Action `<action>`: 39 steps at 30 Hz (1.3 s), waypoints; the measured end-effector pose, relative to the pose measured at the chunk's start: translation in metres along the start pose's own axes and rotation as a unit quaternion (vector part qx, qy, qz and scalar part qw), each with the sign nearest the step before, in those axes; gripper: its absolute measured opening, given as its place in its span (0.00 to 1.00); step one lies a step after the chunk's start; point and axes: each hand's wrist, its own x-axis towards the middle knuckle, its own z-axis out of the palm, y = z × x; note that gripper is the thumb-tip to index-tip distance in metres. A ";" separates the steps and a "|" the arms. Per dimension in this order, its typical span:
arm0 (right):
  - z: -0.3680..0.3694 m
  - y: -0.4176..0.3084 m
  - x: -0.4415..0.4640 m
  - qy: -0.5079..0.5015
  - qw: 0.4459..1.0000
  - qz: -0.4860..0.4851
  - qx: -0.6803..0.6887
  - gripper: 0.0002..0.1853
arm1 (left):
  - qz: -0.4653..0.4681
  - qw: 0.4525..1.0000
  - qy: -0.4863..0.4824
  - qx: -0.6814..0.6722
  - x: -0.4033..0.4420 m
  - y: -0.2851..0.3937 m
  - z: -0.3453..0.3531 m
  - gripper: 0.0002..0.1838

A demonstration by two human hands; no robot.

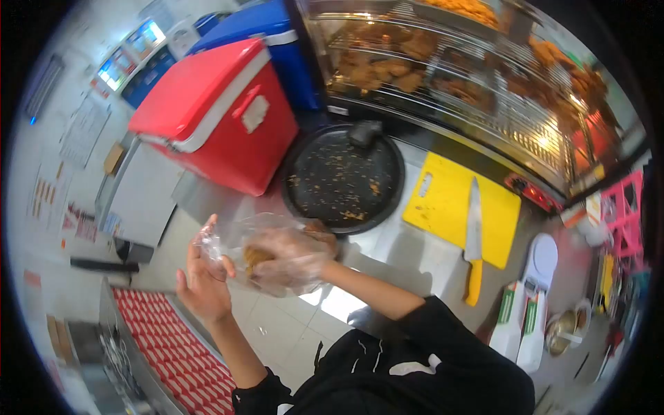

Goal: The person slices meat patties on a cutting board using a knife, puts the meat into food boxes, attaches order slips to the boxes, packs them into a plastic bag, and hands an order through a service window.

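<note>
A clear plastic bag [290,280] hangs in front of my body, above the floor beside the counter. My left hand [207,287] pinches the bag's left edge between its fingers. Inside or behind the film is my right hand [287,249], its fingers wrapped round a brown piece of fried food [256,257]. Another brown patch shows through the plastic near that wrist; what it is I cannot make out. Just beyond, a round black tray [332,183] holds scattered crumbs and a dark crumpled lump [364,133].
A yellow cutting board [439,200] bears a knife [474,228] whose handle overhangs its edge. Red [221,124] and blue [304,72] cooler boxes stand at the back left. A glass display case [449,83] holds fried food. A white scale [541,259] sits at right.
</note>
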 end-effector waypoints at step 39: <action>-0.282 -0.261 -0.720 0.675 0.327 0.422 -0.508 0.09 | 0.108 0.908 -0.196 0.354 -0.193 -0.151 0.273 0.14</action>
